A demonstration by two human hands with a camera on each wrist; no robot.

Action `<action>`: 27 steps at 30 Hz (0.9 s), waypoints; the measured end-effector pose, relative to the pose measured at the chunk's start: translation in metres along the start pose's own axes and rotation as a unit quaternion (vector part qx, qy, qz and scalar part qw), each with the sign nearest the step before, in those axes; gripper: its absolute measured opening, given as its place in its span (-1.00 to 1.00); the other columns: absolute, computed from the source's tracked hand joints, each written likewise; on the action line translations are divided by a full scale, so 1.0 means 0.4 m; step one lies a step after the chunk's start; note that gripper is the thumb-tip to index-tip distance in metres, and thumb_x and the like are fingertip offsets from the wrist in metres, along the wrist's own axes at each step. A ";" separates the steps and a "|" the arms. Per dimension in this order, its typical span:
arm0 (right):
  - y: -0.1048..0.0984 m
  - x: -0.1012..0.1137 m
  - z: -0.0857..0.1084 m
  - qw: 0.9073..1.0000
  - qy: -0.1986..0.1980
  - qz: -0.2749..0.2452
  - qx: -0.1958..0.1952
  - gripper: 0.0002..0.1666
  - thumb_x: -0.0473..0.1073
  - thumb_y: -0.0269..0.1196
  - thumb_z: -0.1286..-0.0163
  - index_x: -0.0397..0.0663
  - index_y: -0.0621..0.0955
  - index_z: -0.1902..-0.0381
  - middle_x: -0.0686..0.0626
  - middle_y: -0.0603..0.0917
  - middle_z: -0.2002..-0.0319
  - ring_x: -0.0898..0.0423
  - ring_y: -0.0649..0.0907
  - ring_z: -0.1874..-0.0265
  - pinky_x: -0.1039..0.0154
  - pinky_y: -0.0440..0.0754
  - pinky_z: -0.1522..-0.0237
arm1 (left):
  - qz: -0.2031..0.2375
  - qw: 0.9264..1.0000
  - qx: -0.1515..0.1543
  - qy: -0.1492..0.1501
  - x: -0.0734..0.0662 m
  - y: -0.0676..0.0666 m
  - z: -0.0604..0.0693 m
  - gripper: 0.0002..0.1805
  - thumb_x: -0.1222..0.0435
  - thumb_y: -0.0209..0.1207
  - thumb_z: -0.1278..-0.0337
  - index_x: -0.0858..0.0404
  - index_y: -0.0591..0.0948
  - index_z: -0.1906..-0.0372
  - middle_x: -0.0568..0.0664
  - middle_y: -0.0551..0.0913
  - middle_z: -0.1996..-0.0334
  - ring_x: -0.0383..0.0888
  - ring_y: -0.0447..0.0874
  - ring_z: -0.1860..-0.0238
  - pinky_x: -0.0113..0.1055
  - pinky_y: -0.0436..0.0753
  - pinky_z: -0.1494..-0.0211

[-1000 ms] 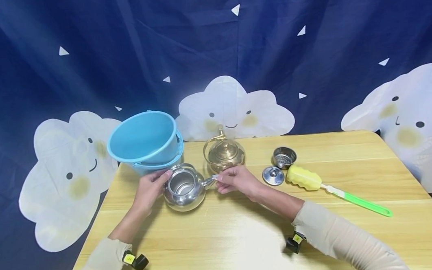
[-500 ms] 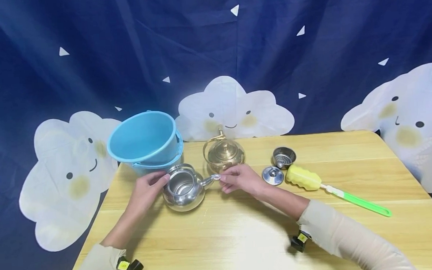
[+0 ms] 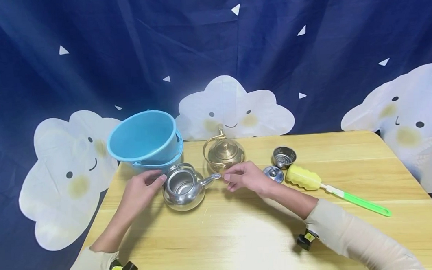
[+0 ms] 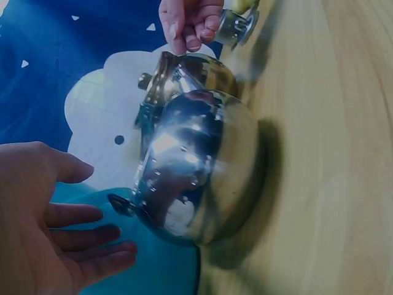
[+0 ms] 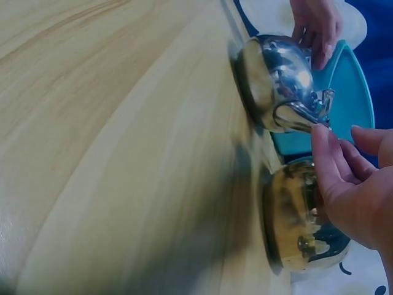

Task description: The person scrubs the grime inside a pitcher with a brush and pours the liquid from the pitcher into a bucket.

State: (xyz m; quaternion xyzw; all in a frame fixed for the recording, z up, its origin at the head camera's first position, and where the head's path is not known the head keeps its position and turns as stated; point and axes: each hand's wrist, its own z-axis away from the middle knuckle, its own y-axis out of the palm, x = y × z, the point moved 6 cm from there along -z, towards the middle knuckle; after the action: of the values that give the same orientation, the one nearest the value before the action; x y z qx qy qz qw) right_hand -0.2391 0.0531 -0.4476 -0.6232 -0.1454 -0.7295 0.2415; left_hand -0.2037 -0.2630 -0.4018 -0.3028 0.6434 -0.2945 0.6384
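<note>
A silver teapot [image 3: 184, 202] without its lid stands upright on the table, its spout pointing right and its handle folded back. My left hand [image 3: 138, 192] is just left of it, and in the left wrist view the spread fingers [image 4: 86, 239] are apart from the pot. Just beyond the spout tip hovers my right hand [image 3: 249, 179], with loosely bent fingers and nothing held. In the right wrist view its fingertips overlap the spout end, so contact there is hard to judge. A gold teapot [image 3: 226, 152] with its lid on stands behind, close to the right hand.
A blue bucket [image 3: 142, 136] stands at the back left, behind the silver teapot. To the right lie a silver lid [image 3: 274, 174], a perforated strainer cup [image 3: 284, 157] and a yellow sponge brush [image 3: 304, 178] with a green handle. A blue cloud-print curtain [image 3: 196, 38] hangs behind the table.
My right hand has let go of the spout and moved slightly right. My left hand has come off the silver teapot's side and drawn back left. The teapot stays nearly in place.
</note>
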 end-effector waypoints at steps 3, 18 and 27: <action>-0.006 0.009 0.005 1.000 -0.003 0.012 0.004 -0.57 -0.24 0.27 -0.47 -0.44 0.60 -0.18 -0.52 0.65 -0.06 -0.35 0.75 0.08 0.12 0.84 0.03 | -0.007 1.000 -0.008 0.010 -0.011 -0.007 -0.001 -0.40 -0.08 0.15 -0.45 0.28 0.62 -0.29 0.22 0.72 -0.20 0.25 0.72 -0.19 0.18 0.63 -0.33; -0.063 0.084 0.022 0.989 -0.051 0.133 -0.030 -0.60 -0.15 0.27 -0.49 -0.34 0.67 -0.13 -0.32 0.78 0.00 -0.24 0.81 0.13 -0.11 0.78 -0.10 | -0.023 0.997 -0.047 0.060 -0.105 -0.013 -0.015 -0.56 0.05 0.26 -0.37 0.25 0.72 -0.15 0.16 0.83 0.04 0.13 0.80 0.02 0.10 0.73 -0.12; -0.096 0.143 0.021 0.956 -0.092 0.257 -0.108 -0.63 -0.04 0.33 -0.45 -0.09 0.73 -0.10 -0.09 0.82 -0.02 -0.03 0.80 -0.01 0.02 0.76 -0.16 | 0.001 0.996 -0.035 0.080 -0.161 0.016 -0.043 -0.55 0.07 0.28 -0.34 0.25 0.70 -0.17 0.12 0.82 0.01 0.07 0.82 0.03 0.03 0.77 -0.11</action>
State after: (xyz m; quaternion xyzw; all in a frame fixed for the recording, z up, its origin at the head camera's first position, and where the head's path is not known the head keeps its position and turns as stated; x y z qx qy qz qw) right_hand -0.2586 0.0797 -0.3867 -0.7261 0.0772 -0.5939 0.3376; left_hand -0.2210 -0.2097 -0.3649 -0.2995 0.7024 -0.2943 0.5747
